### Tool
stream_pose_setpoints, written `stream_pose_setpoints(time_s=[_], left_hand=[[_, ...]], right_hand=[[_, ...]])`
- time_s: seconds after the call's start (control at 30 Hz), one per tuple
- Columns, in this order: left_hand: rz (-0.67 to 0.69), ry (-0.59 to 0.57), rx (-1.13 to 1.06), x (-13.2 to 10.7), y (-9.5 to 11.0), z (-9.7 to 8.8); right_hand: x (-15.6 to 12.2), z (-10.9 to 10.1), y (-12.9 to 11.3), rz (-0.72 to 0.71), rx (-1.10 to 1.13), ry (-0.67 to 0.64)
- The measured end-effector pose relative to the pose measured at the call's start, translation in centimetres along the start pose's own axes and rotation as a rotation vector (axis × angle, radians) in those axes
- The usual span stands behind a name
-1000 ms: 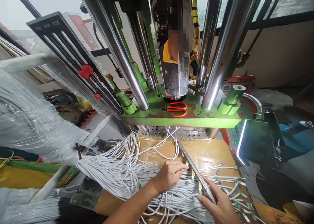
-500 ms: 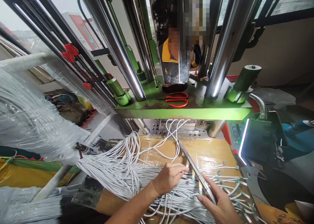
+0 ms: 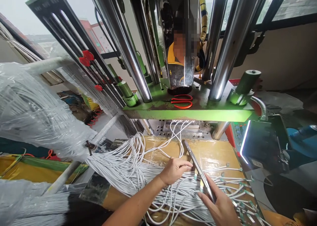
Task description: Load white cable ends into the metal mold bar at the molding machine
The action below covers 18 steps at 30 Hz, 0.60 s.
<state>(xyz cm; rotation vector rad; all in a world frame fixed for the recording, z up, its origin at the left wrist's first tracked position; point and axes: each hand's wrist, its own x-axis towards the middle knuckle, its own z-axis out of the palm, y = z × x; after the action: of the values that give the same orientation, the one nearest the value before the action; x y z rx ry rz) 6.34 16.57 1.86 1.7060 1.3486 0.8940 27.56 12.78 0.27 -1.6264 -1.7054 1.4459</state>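
- Right hand [image 3: 220,199]: partly closed, thumb on the near side and fingers on the far side, gripping the lower end of the metal bar.
- Metal bar [image 3: 201,173]: located above the white cables, tilted, with its upper end pointing away from the person and to the left.
- Left hand [image 3: 174,171]: fingers curled, thumb and forefinger nearly together, tips just beside the left edge of the bar. Whether a cable end is pinched between them cannot be told.
- Connectors [image 3: 201,185]: small, with gold-coloured and green parts, positioned along the left edge of the bar.
- White cables [image 3: 119,175]: laid in a thick bundle beneath both hands; loose ends with metal tips fan out to the right of the bar.
- Work surface [image 3: 163,150]: tan and glossy, supporting the cables.
- Plastic-wrapped bundle [image 3: 44,107]: at left, joining the cables near a dark clamp [image 3: 90,147].
- Perforated metal base [image 3: 160,128]: beyond the work surface; several cables run up to the fixture on it.
- Green plate [image 3: 193,114]: above the base, carrying red-handled pliers [image 3: 183,101] laid flat.
- Steel columns [image 3: 229,51]: rising from the plate.
- Slotted panel [image 3: 66,31]: black, left of the columns, fitted with red knobs [image 3: 86,58].
- Windows [image 3: 297,5]: behind the machine.
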Motion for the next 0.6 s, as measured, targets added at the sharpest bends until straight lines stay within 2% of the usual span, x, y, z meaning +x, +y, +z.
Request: stream_pose_setpoints(time_s=[0.1,0.23,0.33,0.47,0.53,0.6], left_hand=[[-0.144,-0.001,-0.081,0.0,0.3,-0.1],[-0.243,0.176,-0.246,-1.2,0.6,-0.5],[-0.297,0.219,-0.464,-2.8,0.4,-0.9],[-0.302,0.157,-0.507,-3.9,0.5,-0.9],[-0.278,0.186,-0.542,-3.5,0.9,-1.0],[-0.260,0.252,-0.669,-2.5,1.3,-1.4]], right_hand=[[0.0,-0.2,0.1,-0.007,-0.039,-0.032],[0.5,-0.4,0.9,-0.040,-0.003,-0.058],[1.0,-0.4,1.5,-0.054,0.051,-0.049],[1.3,-0.4,1.7,-0.068,0.105,-0.057],[1.2,-0.5,1.4,-0.074,0.116,-0.053],[1.1,-0.7,1.2,-0.069,0.121,-0.042]])
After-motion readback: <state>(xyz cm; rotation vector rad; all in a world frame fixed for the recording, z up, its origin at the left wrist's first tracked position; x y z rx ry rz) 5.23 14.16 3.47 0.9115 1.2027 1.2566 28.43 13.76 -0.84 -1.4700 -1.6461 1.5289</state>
